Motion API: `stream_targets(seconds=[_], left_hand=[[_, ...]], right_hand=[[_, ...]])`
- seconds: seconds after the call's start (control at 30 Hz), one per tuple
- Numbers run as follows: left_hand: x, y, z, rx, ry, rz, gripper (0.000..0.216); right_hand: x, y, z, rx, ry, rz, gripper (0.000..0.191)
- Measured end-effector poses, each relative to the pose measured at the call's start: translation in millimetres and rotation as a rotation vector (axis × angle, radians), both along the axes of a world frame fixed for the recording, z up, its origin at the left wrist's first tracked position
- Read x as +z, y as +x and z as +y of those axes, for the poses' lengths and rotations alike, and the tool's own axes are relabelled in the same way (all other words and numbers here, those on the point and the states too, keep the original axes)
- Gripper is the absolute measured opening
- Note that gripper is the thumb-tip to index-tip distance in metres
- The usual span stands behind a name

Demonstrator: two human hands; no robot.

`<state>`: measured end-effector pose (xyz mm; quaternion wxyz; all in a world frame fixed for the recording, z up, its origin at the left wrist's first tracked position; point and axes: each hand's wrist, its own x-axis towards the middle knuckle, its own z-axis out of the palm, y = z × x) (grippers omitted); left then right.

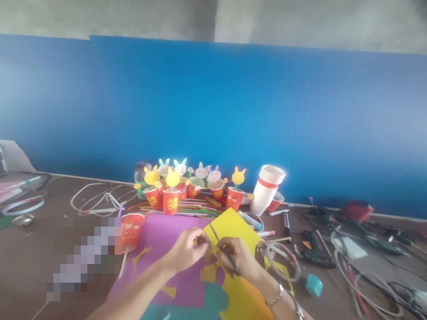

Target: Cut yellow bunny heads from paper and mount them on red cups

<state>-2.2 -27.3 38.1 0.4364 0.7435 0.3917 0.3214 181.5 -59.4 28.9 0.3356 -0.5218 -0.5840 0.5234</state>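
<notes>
My right hand is closed around a slim dark pencil, which slants up to the left over the yellow paper. Close beside it, my left hand has its fingers curled in and the thumb near the fingertips; whatever they pinch is hidden. Below the hands lie cut yellow scraps with round holes. A purple sheet spreads under the left forearm, and a teal sheet shows at the front.
Red paper cups with animal-face cutouts stand at the back, near loose coloured sticks. Stacked white cups rise behind the yellow paper. Cables, a glue gun and a teal sharpener-like block lie right. Another red cup stands left.
</notes>
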Motion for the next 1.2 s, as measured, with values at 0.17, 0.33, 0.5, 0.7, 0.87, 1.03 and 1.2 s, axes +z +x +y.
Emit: stream_targets(seconds=[0.17, 0.33, 0.5, 0.7, 0.87, 1.03, 1.2], left_hand=[[3.7, -1, -3, -0.066, 0.009, 0.050, 0.009], [4.6, 3, -5, -0.062, -0.026, 0.054, 0.011], [2.2, 8, -3, -0.062, -0.207, -0.047, 0.010], [3.1, 9, -2, 0.244, -0.474, -0.538, 0.024], [-0.5, 15, -11, 0.325, -0.572, -0.664, 0.025], [-0.9, 21, -23, 0.253, -0.655, -0.749, 0.016], [1.7, 22, -26, 0.242, -0.686, -0.782, 0.019]], right_hand=[[6.3, 1, 2, -0.139, 0.107, 0.120, 0.026], [9.1, 0, 1, -0.095, 0.094, 0.120, 0.031], [13.7, -4, -3, -0.096, 0.142, 0.174, 0.038], [13.6, -16, -10, -0.124, 0.136, 0.255, 0.042], [7.7, -31, -19, -0.009, 0.071, 0.233, 0.039], [5.4, -36, -22, 0.028, 0.141, 0.270, 0.035], [1.3, -34, -21, 0.041, 0.144, 0.306, 0.035]])
